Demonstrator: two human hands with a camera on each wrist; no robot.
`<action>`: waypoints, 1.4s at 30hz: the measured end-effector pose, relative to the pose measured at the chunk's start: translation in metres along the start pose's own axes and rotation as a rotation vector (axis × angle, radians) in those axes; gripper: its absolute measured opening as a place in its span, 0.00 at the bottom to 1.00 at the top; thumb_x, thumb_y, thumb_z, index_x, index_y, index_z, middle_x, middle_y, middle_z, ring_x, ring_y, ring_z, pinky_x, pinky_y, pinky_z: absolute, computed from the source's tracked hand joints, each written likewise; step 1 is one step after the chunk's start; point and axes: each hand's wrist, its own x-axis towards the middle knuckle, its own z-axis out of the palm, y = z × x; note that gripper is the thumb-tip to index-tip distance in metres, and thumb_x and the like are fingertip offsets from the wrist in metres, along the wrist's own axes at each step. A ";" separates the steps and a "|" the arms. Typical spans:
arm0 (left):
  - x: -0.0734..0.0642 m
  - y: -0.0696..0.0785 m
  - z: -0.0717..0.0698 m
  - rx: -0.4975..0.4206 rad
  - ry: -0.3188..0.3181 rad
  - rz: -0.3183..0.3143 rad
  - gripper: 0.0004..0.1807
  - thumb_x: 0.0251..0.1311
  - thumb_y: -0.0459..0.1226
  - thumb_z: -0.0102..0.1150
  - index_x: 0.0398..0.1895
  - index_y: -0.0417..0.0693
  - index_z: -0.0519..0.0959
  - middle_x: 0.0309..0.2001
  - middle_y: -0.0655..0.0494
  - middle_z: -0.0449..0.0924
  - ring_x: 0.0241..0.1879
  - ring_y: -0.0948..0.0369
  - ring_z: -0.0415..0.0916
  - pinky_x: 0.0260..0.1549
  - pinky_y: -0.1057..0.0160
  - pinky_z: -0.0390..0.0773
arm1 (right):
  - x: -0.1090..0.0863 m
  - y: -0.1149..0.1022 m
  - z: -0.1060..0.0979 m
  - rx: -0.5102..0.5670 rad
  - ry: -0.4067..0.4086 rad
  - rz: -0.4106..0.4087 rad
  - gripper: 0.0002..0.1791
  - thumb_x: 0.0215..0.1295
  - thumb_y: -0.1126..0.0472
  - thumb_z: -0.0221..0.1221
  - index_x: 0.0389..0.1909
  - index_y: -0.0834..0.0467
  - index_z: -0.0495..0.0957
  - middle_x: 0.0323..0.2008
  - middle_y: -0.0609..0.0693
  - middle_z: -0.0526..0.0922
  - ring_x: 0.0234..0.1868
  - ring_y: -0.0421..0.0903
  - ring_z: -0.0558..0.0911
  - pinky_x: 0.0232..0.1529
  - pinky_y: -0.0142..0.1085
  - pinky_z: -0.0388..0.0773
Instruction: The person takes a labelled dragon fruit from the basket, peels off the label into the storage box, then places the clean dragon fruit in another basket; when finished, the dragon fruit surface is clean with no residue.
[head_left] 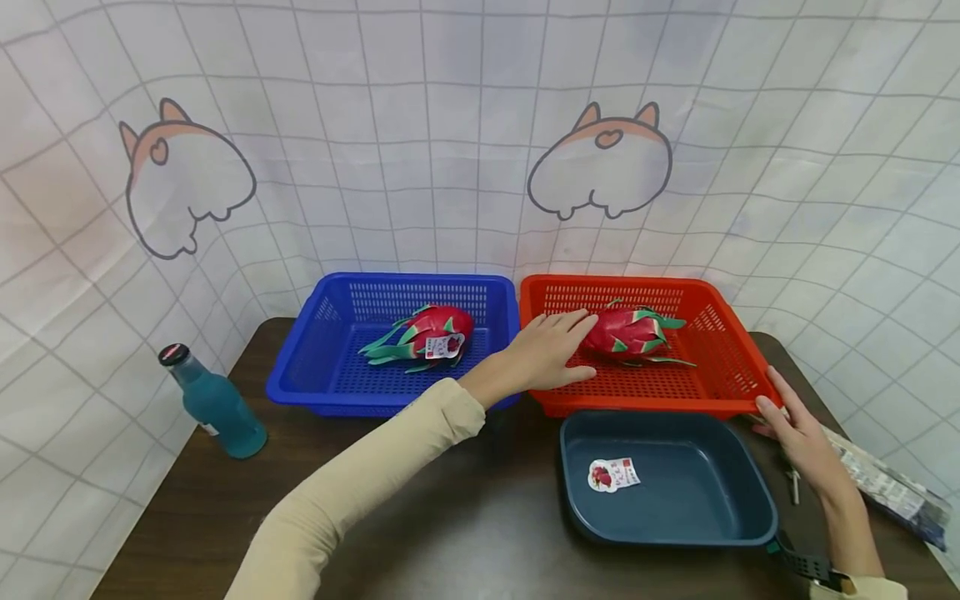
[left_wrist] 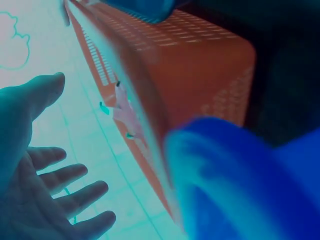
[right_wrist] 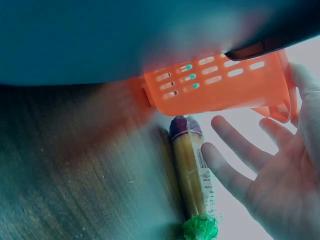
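In the head view, my left hand point(head_left: 543, 350) reaches over the left part of the red basket point(head_left: 637, 402), palm down with its fingers extended. Its fingertips overlap the edge of a dragon fruit point(head_left: 626, 332) inside. The left wrist view shows these fingers point(left_wrist: 80, 176) spread, with nothing between them. At the basket's front right corner is my right hand point(head_left: 806, 437), touching the rim. Seen from the right wrist, its thumb is against the rim while several fingers point(right_wrist: 237, 142) extend loosely below. A second dragon fruit point(head_left: 435, 329), with a label, lies in the blue basket point(head_left: 330, 408).
A dark teal tub point(head_left: 675, 492) with a dragon fruit sticker stands before the red basket. To the left is a blue-green bottle point(head_left: 221, 408) with a dark cap. Along the right table edge lies a long plastic-wrapped packet point(head_left: 888, 479). A white grid curtain point(head_left: 465, 150) hangs behind.
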 end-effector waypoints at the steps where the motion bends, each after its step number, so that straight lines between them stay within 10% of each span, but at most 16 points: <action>1: -0.003 -0.003 0.002 -0.008 0.011 -0.007 0.43 0.65 0.58 0.51 0.77 0.53 0.49 0.77 0.53 0.51 0.75 0.55 0.53 0.74 0.50 0.53 | 0.000 0.000 0.000 -0.001 0.002 -0.003 0.35 0.78 0.58 0.41 0.78 0.48 0.35 0.74 0.53 0.53 0.48 0.15 0.72 0.41 0.20 0.80; 17: -0.058 -0.047 0.004 -0.260 0.125 -0.133 0.44 0.63 0.59 0.53 0.77 0.52 0.51 0.77 0.51 0.52 0.75 0.51 0.54 0.72 0.47 0.56 | 0.002 0.003 0.003 -0.025 0.005 -0.016 0.35 0.78 0.60 0.41 0.78 0.51 0.35 0.71 0.48 0.57 0.47 0.14 0.71 0.41 0.18 0.78; 25: -0.088 -0.073 0.007 -0.255 0.156 -0.273 0.46 0.60 0.63 0.52 0.77 0.54 0.51 0.77 0.53 0.50 0.76 0.50 0.50 0.73 0.41 0.50 | 0.003 -0.010 -0.007 -0.173 0.000 -0.046 0.37 0.75 0.61 0.46 0.76 0.64 0.38 0.70 0.71 0.51 0.48 0.15 0.62 0.38 0.10 0.68; 29: -0.097 -0.084 0.010 -0.239 0.130 -0.329 0.49 0.59 0.66 0.49 0.77 0.54 0.49 0.78 0.51 0.48 0.77 0.48 0.47 0.73 0.39 0.47 | 0.007 -0.025 -0.017 -0.318 0.029 -0.077 0.38 0.72 0.60 0.52 0.75 0.67 0.44 0.70 0.74 0.53 0.67 0.52 0.64 0.55 0.34 0.77; 32: -0.103 -0.090 0.011 -0.228 0.106 -0.359 0.50 0.59 0.68 0.47 0.78 0.53 0.47 0.78 0.50 0.47 0.77 0.46 0.46 0.73 0.38 0.45 | 0.009 -0.041 -0.021 -0.389 0.041 -0.087 0.39 0.70 0.59 0.54 0.74 0.67 0.46 0.72 0.76 0.48 0.67 0.78 0.53 0.59 0.70 0.63; 42: -0.118 -0.102 0.015 -0.229 0.089 -0.419 0.52 0.58 0.69 0.46 0.78 0.52 0.45 0.79 0.49 0.44 0.78 0.46 0.43 0.73 0.36 0.36 | 0.032 -0.108 0.013 -0.502 0.058 -0.231 0.37 0.69 0.56 0.57 0.74 0.63 0.55 0.68 0.72 0.62 0.61 0.72 0.64 0.49 0.73 0.64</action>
